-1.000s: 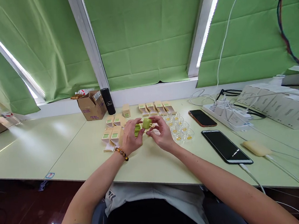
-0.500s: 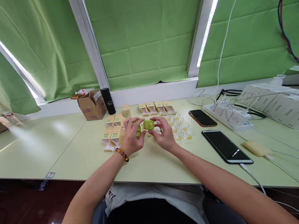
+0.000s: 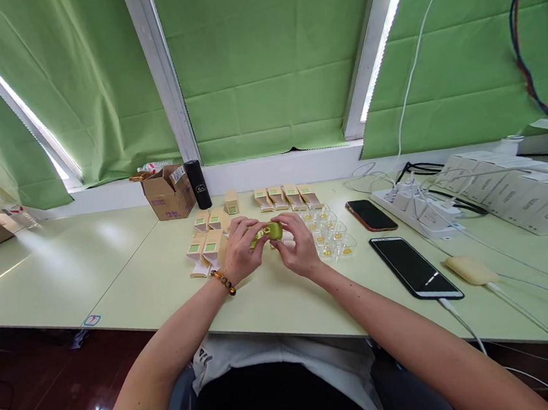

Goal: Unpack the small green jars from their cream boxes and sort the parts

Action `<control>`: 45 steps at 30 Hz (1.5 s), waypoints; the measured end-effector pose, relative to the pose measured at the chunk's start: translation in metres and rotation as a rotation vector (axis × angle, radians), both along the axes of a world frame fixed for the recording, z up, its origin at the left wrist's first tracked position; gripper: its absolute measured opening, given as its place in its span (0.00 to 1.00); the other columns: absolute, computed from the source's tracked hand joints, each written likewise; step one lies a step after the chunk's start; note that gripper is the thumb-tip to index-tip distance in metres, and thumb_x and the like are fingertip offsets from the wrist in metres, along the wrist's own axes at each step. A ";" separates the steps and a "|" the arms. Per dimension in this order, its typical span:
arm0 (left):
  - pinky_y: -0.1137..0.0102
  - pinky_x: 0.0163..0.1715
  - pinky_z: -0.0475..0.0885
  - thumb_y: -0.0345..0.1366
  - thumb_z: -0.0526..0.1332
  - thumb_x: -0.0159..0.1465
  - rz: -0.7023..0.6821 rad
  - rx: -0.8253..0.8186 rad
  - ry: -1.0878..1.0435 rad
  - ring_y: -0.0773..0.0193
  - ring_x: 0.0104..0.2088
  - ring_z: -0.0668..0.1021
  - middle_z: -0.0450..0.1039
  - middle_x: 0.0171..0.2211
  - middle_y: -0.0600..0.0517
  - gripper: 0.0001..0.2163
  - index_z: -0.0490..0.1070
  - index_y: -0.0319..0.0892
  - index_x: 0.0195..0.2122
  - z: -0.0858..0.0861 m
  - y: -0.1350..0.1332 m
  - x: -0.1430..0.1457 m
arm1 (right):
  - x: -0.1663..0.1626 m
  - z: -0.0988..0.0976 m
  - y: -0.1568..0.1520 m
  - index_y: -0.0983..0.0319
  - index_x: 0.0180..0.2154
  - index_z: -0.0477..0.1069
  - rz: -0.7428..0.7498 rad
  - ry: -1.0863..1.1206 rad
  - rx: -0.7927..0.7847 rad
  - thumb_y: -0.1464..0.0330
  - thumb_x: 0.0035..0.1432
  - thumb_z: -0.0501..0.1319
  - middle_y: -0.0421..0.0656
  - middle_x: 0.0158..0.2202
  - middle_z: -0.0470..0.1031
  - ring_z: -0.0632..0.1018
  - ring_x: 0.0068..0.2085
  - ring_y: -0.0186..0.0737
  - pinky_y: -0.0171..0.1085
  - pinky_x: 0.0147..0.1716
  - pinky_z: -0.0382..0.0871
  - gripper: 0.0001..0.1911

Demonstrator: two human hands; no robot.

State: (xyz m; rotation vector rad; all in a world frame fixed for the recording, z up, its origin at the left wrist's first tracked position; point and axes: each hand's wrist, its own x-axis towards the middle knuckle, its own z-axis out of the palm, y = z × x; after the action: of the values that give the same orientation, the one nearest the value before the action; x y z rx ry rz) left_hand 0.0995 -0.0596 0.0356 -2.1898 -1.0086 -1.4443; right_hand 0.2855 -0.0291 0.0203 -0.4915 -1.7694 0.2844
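A small, rounded green case (image 3: 273, 231) is pinched between both hands above the table. My left hand (image 3: 242, 247) closes its fingers on the case's left side, with more green showing by its fingertips. My right hand (image 3: 298, 245) grips the right side between thumb and fingers. Something white beside the right fingers is mostly covered. Left of my left hand stand several small cream boxes (image 3: 195, 248) with green labels and open flaps. Clear plastic pieces with yellow centres (image 3: 338, 232) lie right of my right hand.
More cream boxes (image 3: 293, 196) stand behind my hands. At the back left are a cardboard box (image 3: 168, 196) and a black cylinder (image 3: 198, 185). Two phones (image 3: 415, 268), a power strip (image 3: 401, 208), cables and a row of white boxes (image 3: 522, 195) occupy the right side.
The green case has turned in my fingers, so a different side with a ring-like shape faces me. Both hands stay in nearly the same place.
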 end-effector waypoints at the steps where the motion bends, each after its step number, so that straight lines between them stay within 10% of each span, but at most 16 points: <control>1: 0.54 0.51 0.76 0.33 0.62 0.72 -0.017 -0.019 -0.003 0.53 0.49 0.74 0.78 0.45 0.44 0.11 0.75 0.44 0.54 0.000 0.000 0.000 | 0.000 0.000 0.000 0.54 0.56 0.70 0.002 -0.001 -0.003 0.69 0.62 0.64 0.51 0.52 0.72 0.76 0.55 0.54 0.57 0.52 0.80 0.21; 23: 0.66 0.36 0.77 0.36 0.65 0.70 -0.129 -0.159 -0.278 0.62 0.36 0.79 0.76 0.32 0.50 0.05 0.79 0.43 0.37 -0.005 0.006 0.003 | 0.001 -0.004 0.001 0.52 0.62 0.72 -0.019 -0.081 0.069 0.68 0.67 0.62 0.51 0.55 0.79 0.80 0.55 0.56 0.58 0.54 0.78 0.23; 45: 0.65 0.38 0.76 0.37 0.68 0.67 -0.126 -0.243 -0.320 0.60 0.41 0.77 0.78 0.40 0.48 0.07 0.77 0.43 0.45 -0.004 0.006 0.001 | -0.004 0.002 -0.002 0.49 0.62 0.74 0.151 0.051 -0.146 0.64 0.69 0.62 0.50 0.57 0.68 0.75 0.61 0.51 0.54 0.57 0.80 0.21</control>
State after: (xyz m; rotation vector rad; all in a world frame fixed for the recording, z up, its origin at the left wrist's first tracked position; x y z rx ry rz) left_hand 0.1003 -0.0532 0.0316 -2.2680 -1.2263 -1.8614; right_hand 0.2811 -0.0309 0.0223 -0.4508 -1.7462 0.5309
